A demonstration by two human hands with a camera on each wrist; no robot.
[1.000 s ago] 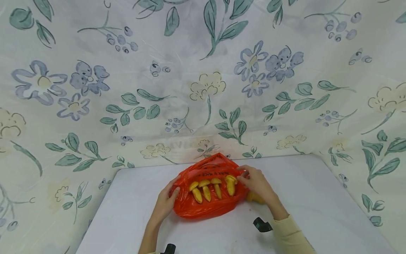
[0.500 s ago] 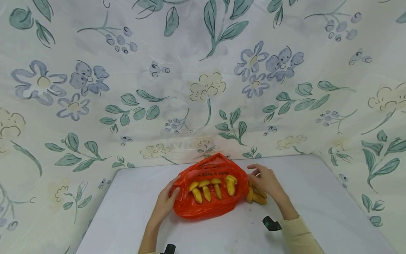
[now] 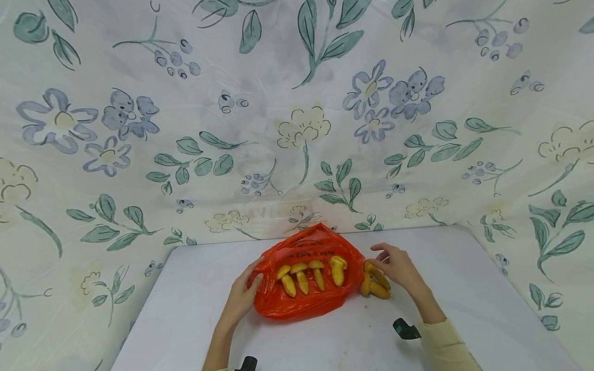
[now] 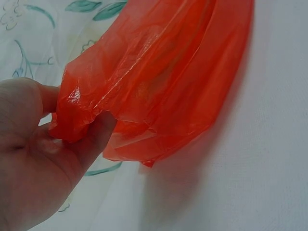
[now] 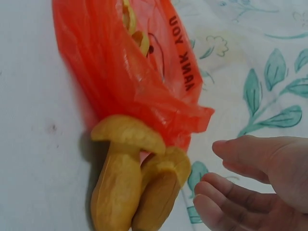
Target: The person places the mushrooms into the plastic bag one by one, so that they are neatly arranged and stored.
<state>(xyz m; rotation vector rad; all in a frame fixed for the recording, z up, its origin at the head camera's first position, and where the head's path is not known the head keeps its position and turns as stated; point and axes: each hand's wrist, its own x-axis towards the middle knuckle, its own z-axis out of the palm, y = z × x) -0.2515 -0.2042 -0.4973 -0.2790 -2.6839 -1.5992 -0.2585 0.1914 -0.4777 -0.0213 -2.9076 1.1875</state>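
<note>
A red plastic bag [image 3: 303, 306] with dark print lies at the far middle of the table, its mouth spread. Several yellow mushrooms [image 3: 318, 278] rest in a row within it. My left hand [image 3: 241, 293] holds the bag's left edge; in the left wrist view, thumb and fingers pinch the thin film [image 4: 79, 106]. To the right of the bag, two more mushrooms lie on the table: one in front [image 5: 115, 187] and one behind it [image 5: 159, 197], caps toward the bag. Beside these, my right hand [image 3: 398, 265] hovers with loosely bent fingers and nothing in them.
The white table [image 3: 464, 293] extends on both sides of the bag. A flower-patterned cloth [image 3: 297, 154] hangs at the back, close behind the bag. Black wrist devices [image 3: 406, 330] sit at both forearms.
My right hand has drawn away from the bag's right edge, moving right, and the two mushrooms outside now show more fully. The left hand and bag stay about where they were.
</note>
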